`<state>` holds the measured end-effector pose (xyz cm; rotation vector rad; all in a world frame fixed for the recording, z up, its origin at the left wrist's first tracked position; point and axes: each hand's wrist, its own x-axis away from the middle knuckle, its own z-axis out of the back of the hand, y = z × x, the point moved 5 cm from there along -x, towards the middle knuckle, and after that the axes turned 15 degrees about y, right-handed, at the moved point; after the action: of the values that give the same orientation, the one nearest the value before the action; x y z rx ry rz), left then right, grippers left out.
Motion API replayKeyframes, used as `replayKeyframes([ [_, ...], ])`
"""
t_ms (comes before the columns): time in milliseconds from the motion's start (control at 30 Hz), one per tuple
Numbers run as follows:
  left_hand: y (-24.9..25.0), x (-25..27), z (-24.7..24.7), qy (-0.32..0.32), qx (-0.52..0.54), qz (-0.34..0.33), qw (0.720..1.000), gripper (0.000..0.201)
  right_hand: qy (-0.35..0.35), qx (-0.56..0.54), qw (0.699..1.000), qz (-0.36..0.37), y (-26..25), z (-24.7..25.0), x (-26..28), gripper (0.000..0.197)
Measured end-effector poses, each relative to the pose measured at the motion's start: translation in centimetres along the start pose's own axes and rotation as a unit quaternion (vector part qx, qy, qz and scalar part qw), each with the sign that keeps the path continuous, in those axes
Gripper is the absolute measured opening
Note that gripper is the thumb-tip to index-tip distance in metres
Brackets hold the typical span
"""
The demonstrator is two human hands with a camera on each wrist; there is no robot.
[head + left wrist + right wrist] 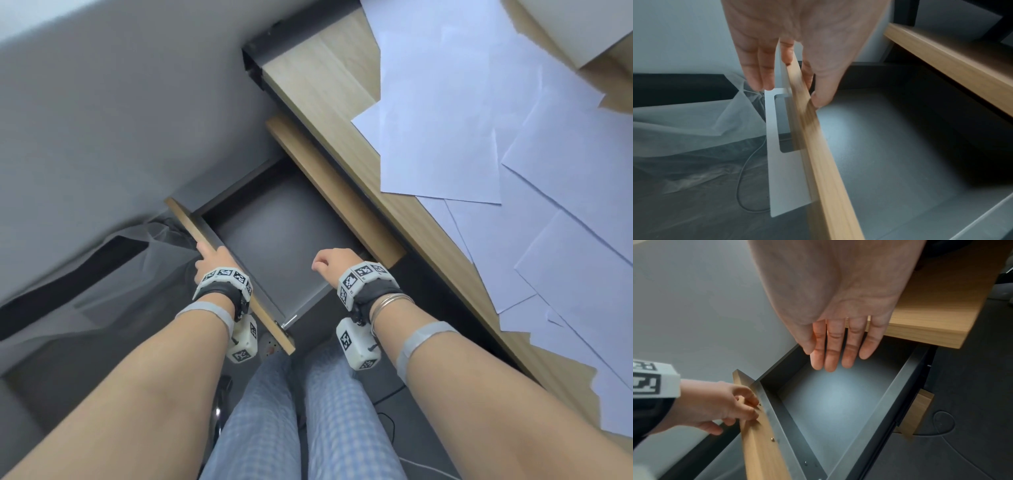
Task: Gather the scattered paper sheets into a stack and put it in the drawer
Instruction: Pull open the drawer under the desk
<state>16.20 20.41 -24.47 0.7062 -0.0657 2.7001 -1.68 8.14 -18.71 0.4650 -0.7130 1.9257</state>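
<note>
The drawer (274, 240) is pulled out below the bench (346, 113). The left hand (214, 258) grasps the drawer front (818, 146), thumb inside. The right hand (838, 305) hovers above the drawer, fingers (851, 345) straight, released. Paper sheets (479, 120) lie scattered on the bench. No legible writing.

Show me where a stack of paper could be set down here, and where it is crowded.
The drawer floor is bare from its wooden front, gripped by the left hand, to the desk edge; the right hand hovers open above it. The desk's bare left strip is narrow. Rightward it is crowded with overlapping paper sheets.
</note>
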Motion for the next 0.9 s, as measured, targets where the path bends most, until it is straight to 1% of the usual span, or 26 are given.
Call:
replayKeyframes([
  [33, -0.6, -0.1, 0.1, -0.002, 0.002, 0.009, 1.000, 0.031, -0.001, 0.002, 1.000, 0.002, -0.3, -0.1, 0.0, 0.027],
  [100, -1.5, 0.0, 0.2, -0.007, -0.011, 0.006, 1.000, 0.031, -0.004, 0.006, 1.000, 0.005, -0.8, -0.2, 0.0, 0.028],
  [233, -3.6, 0.2, 0.6, -0.019, -0.039, 0.000, 0.999, 0.039, -0.012, 0.017, 1.000, 0.010, -1.5, -0.4, 0.2, 0.029],
  [400, -6.1, 0.7, 1.0, -0.018, -0.064, 0.013, 0.998, 0.044, -0.022, 0.034, 0.999, 0.013, -2.1, -1.1, 0.4, 0.030],
  [533, -7.1, 0.9, 0.9, -0.024, -0.042, 0.011, 0.999, 0.038, -0.031, 0.047, 0.998, 0.010, -2.2, -2.1, 0.8, 0.030],
  [633, -7.2, 1.0, 0.9, -0.020, -0.047, 0.009, 0.999, 0.038, -0.043, 0.057, 0.997, 0.011, -2.1, -3.0, 1.2, 0.029],
  [767, -6.1, 1.2, 1.4, -0.012, -0.096, 0.004, 0.995, 0.042, -0.045, 0.072, 0.996, 0.008, -1.9, -3.3, 1.4, 0.030],
  [833, -5.0, 1.3, 2.1, -0.006, -0.111, -0.007, 0.994, 0.039, -0.041, 0.078, 0.996, 0.011, -2.1, -3.0, 1.3, 0.031],
  [900, -3.3, 1.4, 3.2, -0.006, -0.111, -0.034, 0.993, 0.035, -0.032, 0.077, 0.996, 0.017, -2.5, -2.4, 1.2, 0.031],
])
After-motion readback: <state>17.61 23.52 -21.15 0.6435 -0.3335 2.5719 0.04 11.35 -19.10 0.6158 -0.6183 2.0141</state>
